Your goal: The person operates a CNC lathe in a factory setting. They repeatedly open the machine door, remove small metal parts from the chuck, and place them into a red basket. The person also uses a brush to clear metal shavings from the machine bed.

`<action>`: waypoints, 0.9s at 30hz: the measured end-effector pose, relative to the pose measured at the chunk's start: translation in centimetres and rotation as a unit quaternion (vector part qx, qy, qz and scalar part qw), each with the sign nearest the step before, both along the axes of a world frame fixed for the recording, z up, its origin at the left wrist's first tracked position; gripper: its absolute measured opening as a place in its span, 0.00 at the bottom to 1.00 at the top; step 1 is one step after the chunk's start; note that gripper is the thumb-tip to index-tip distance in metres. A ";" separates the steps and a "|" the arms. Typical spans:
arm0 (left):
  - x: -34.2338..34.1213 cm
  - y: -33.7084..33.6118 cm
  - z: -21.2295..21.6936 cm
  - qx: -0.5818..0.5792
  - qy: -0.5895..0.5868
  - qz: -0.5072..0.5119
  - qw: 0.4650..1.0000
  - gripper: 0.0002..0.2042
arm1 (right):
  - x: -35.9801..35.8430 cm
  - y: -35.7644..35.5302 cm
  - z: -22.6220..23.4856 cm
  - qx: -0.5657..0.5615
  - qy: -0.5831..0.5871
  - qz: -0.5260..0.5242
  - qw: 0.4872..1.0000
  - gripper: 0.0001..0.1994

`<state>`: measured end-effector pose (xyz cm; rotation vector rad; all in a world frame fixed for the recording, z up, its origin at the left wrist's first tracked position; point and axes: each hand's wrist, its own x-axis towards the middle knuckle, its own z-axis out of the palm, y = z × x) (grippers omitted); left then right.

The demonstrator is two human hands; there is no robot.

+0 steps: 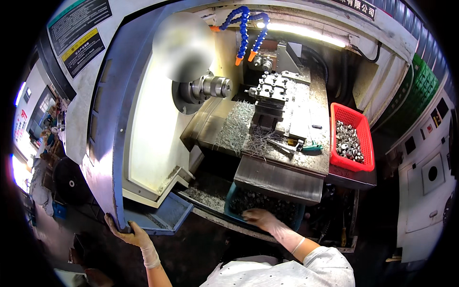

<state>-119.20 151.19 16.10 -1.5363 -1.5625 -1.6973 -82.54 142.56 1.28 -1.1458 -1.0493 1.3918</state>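
My left hand (131, 234), in a thin pale glove, grips the lower corner of the blue machine door (119, 143), its fingers wrapped round the edge. My right hand (262, 219), also gloved, is down in a teal bin (299, 217) of small dark metal parts (267, 203). Its fingers are drawn together at the parts; what they hold, if anything, cannot be made out. Above the bin juts the metal front of the lathe bed (279, 179). The lathe chuck (210, 88) at the left shows no visible workpiece.
A red plastic basket (368, 143) of shiny metal parts stands to the right. On the carriage are a tool post (271, 91), metal shavings (236, 126) and a green-handled tool (311, 148). Blue coolant hoses (244, 31) hang above. A white cabinet (423, 186) stands far right.
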 end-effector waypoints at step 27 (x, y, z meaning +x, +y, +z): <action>1.5 -1.0 2.1 -0.021 0.097 -0.048 0.994 0.23 | 6.2 42.9 12.8 0.308 -0.081 -0.437 0.841 0.23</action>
